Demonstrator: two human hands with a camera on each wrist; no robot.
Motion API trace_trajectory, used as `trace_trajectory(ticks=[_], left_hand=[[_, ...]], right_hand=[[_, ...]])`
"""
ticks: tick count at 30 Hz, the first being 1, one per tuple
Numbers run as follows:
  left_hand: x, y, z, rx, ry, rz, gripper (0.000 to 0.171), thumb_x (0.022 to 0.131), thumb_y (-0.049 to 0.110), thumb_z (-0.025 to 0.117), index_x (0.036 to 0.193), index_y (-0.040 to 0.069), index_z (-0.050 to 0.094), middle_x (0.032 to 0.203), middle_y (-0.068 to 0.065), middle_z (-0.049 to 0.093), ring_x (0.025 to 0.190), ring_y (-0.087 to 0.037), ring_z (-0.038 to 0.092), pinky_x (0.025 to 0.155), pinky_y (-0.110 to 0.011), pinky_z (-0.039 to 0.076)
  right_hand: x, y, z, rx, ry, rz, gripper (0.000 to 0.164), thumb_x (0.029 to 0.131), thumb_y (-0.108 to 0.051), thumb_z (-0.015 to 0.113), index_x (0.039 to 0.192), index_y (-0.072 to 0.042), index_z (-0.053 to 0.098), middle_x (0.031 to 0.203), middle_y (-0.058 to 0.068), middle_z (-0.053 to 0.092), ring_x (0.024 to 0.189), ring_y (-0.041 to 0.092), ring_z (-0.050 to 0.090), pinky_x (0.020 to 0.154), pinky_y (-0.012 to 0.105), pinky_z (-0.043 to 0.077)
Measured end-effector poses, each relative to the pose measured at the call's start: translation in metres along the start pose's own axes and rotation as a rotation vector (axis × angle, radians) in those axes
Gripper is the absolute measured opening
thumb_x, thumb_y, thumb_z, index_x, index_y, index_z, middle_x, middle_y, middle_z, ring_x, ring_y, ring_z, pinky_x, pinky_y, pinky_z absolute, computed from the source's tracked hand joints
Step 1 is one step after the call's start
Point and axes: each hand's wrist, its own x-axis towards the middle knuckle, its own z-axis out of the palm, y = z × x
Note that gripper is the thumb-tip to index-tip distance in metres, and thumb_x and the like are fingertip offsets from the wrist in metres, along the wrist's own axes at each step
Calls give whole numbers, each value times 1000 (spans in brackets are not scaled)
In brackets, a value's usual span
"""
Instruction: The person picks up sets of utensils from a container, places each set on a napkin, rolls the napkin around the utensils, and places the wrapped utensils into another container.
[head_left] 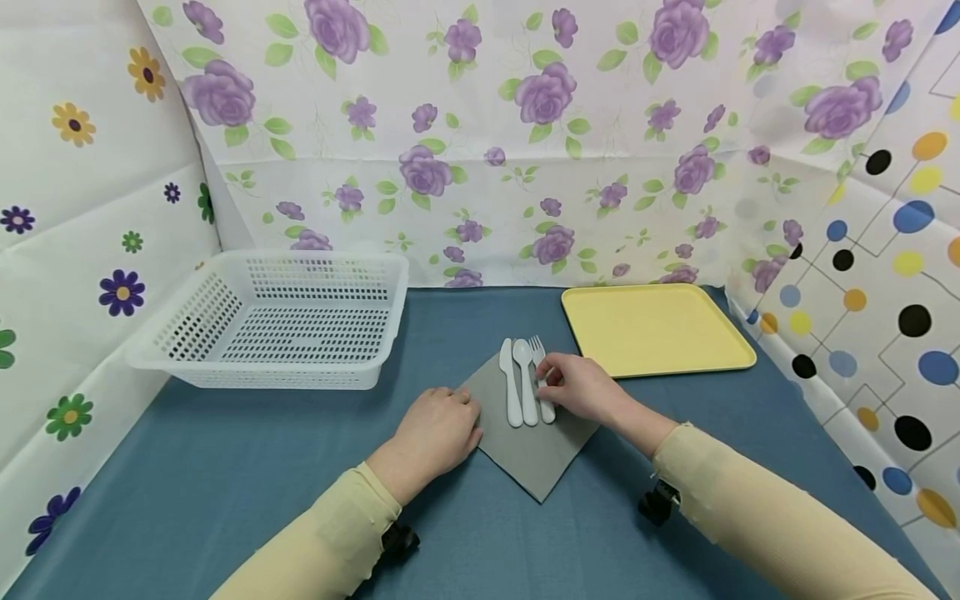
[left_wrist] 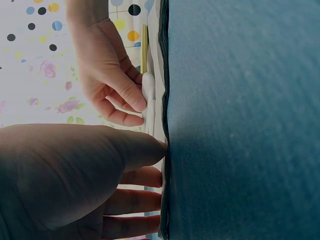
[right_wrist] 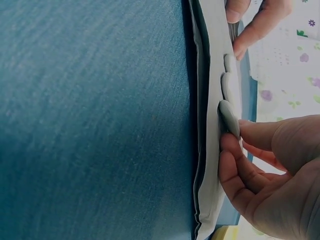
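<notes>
My right hand [head_left: 581, 385] pinches a smooth white plastic-looking fork [head_left: 548, 412] beside a matching spoon [head_left: 527, 379] and knife [head_left: 512, 385] on a folded grey cloth square [head_left: 536, 462]; my left hand [head_left: 437, 429], fingers relaxed, touches its edge.

Patterned bkgd, soft lt

Rear cloth [head_left: 487, 133], top ctr of frame: white w/ purple roses, green lvs, horiz. crease. L-edge cloth [head_left: 75, 183]: multicol. flowers. R-edge cloth [head_left: 885, 275]: colored dots, thin lines. Blue tabletop [head_left: 487, 542], lower ctr.
</notes>
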Motion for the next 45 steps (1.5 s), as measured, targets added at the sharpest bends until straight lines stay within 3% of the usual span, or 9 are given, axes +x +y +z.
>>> trace_trajectory(ticks=[21, 34, 45], left_hand=[[-1, 0, 0, 11, 7, 4, 22, 101, 33, 85, 100, 11, 81, 95, -6, 72, 90, -27, 74, 87, -44, 62], [1, 0, -1, 36, -1, 17, 21, 101, 33, 84, 100, 12, 80, 93, -5, 71, 86, -25, 72, 84, -43, 62], [0, -3, 0, 90, 30, 57, 22, 101, 37, 84, 101, 15, 80, 94, -4, 71, 84, -23, 72, 84, -41, 62]], right_hand=[[-1, -2, 2, 24, -6, -2, 18, 106, -13, 77, 122, -6, 74, 97, 3, 73, 81, 13, 66, 74, 36, 58], [-3, -3, 6, -87, 50, -73, 14, 104, -12, 79, 116, -7, 77, 95, 3, 74, 76, 13, 64, 68, 35, 56], [-7, 1, 6, -99, 60, -110, 13, 104, -12, 79, 115, -7, 77, 97, 4, 74, 80, 15, 66, 71, 37, 58]])
